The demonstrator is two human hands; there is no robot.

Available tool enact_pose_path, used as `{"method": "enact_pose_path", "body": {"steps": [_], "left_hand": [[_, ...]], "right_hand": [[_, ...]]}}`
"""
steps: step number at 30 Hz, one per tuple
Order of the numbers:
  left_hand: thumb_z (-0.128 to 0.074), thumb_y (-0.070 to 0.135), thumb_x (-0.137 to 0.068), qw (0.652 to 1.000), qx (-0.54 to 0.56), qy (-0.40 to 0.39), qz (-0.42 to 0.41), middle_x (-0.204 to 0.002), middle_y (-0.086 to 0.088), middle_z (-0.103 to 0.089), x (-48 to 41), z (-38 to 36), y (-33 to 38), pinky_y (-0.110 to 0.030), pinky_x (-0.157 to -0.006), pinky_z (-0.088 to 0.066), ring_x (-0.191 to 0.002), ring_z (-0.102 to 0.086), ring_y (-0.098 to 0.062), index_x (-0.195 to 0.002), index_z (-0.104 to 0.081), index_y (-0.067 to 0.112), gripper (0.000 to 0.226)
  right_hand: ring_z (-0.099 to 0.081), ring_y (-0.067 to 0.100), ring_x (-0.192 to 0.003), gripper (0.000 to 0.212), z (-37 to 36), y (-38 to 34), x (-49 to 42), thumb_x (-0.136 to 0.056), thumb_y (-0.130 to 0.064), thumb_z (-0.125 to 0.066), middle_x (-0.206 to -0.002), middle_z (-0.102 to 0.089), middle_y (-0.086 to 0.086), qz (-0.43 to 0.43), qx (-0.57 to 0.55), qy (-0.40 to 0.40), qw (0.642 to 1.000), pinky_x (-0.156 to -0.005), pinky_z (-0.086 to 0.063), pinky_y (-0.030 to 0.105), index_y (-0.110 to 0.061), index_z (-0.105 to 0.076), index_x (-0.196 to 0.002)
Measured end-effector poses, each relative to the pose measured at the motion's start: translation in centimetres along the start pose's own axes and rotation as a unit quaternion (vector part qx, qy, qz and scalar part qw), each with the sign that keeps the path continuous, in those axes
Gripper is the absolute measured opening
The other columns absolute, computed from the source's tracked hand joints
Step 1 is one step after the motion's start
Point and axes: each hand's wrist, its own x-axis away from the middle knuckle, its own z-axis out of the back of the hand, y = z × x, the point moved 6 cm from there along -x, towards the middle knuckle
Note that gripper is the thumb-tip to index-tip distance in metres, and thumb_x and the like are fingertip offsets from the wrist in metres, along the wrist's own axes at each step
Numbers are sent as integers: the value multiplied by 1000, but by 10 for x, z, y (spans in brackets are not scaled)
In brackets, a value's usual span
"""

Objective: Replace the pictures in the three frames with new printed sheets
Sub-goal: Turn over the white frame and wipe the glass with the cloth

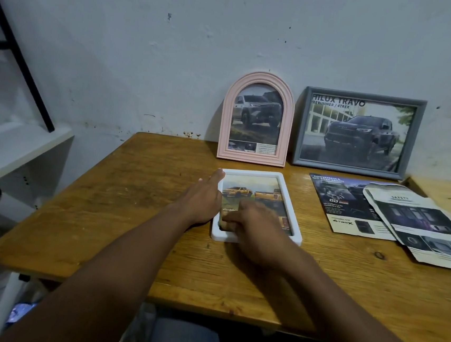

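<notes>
Looking down from the near edge of the table (148,191), I see both arms reach to the white frame (251,173), which lies flat near the middle of the table. The left hand (202,199) is flat and open. Its straight fingers lie along the left rim and hold nothing. The right hand (257,229) rests on the lower left part of the sheet (260,193) inside the frame, a picture of yellow trucks. Its fingers (228,220) are bent and a little blurred, so I cannot tell if they only press the sheet or pinch its corner. I also cannot tell if glass covers the sheet.

My judgement of the risks is this. If the right fingers drag while the left hand does not brace firmly, the sheet can wrinkle or sit crooked, or the frame can slide on the wood. A strong pull at one corner can tear the paper.

To the right, two loose sheets (353,208) overlap, apart from the frame. Farther back, the pink frame (224,132) and the grey frame (364,95) lean on the wall (175,55), both with truck pictures. The pink one stands just behind the white frame, so a push forward can knock it down.
</notes>
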Motion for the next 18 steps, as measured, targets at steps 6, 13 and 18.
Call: {"method": "enact_pose_path", "body": {"steps": [6,13,18], "left_hand": [[-37,23,-108,1000,-2,-5,-1,-163,-7,-32,2,2,3,-50,-118,-28,-153,-19,-37,-161,-15,27,58],[-34,23,-108,1000,-3,-13,-7,-166,-3,-27,1,1,4,-50,-120,-23,-153,-18,-37,-161,-16,27,57],[-35,24,-107,1000,-16,-19,0,-164,-6,-29,-1,2,4,-50,-120,-24,-153,-19,-38,-161,-15,26,58]], "right_hand": [[-31,11,-121,34,20,42,14,-102,-33,-46,-118,-49,-14,72,55,-71,993,-87,-27,39,-46,-57,-132],[-23,9,-144,34,37,84,37,-101,-34,-49,-136,-50,-15,69,110,-76,989,-102,-19,42,-48,-56,-132],[-59,8,-110,26,47,97,39,-101,-18,-52,-115,-66,-13,-40,-212,33,976,-93,-43,40,-35,-70,-109]]}}
